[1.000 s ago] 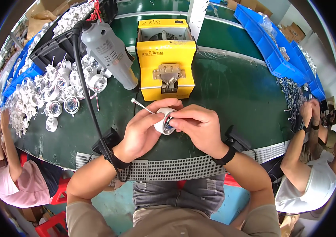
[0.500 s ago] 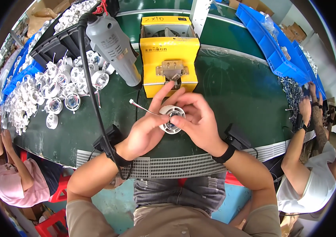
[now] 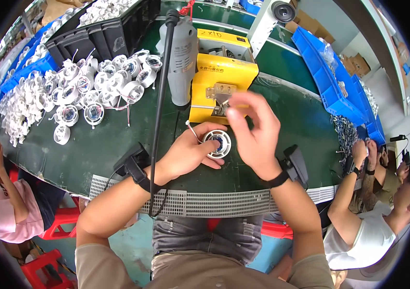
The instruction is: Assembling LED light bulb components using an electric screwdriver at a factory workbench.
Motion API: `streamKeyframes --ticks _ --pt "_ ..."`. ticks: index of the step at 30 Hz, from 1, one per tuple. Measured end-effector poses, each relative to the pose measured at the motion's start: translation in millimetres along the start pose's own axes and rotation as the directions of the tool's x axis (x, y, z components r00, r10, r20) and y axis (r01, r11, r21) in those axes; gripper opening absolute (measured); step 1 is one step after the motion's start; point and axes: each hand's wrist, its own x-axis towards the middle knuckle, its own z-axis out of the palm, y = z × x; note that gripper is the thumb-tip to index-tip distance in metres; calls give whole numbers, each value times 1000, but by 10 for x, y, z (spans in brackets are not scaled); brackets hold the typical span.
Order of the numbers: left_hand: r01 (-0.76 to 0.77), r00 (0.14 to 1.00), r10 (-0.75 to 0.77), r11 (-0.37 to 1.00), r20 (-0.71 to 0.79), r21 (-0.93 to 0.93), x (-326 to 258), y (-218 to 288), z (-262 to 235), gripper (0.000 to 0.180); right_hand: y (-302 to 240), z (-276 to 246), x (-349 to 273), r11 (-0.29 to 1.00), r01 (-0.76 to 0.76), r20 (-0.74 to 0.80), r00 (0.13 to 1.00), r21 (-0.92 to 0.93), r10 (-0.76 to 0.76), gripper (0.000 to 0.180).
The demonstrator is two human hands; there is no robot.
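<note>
My left hand (image 3: 191, 153) grips a round white plastic housing (image 3: 227, 145) with a small circuit board in its ringed opening; the thumb presses on the board. A thin lead with a white connector (image 3: 187, 123) sticks out from it past the fingers. My right hand (image 3: 258, 135) is raised at the front of the yellow machine (image 3: 226, 70), thumb and forefinger apart beside its metal bracket (image 3: 224, 90). I see nothing between those fingers. A grey corded power tool (image 3: 182, 62) hangs upright just left of the machine.
White housings with boards (image 3: 94, 113) are heaped at the left, beside small white parts (image 3: 22, 108) and a black crate (image 3: 118, 41). Blue bins (image 3: 328, 91) and a pile of wired parts (image 3: 343, 135) lie right. Co-workers sit on both sides. A black cable (image 3: 160, 96) crosses my left wrist.
My right hand has left the housing and moved up to the machine's metal bracket. The left hand alone now holds the housing, slightly further right. The whole view has shifted.
</note>
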Motion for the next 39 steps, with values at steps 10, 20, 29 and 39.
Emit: streamKeyframes --ticks 10,20,29,39 --pt "-57 998 57 998 29 -21 34 -99 -57 35 18 878 470 969 -77 161 986 235 40 61" --pt "100 993 -101 995 -55 -27 53 -141 -59 32 -58 357 676 929 101 -394 918 357 51 51" --pt "81 995 -78 996 -62 38 70 -124 -54 37 68 377 679 943 56 -373 925 328 75 51" --pt "93 982 -97 995 -164 -35 62 -92 -3 38 55 347 607 940 55 -269 962 337 40 47"
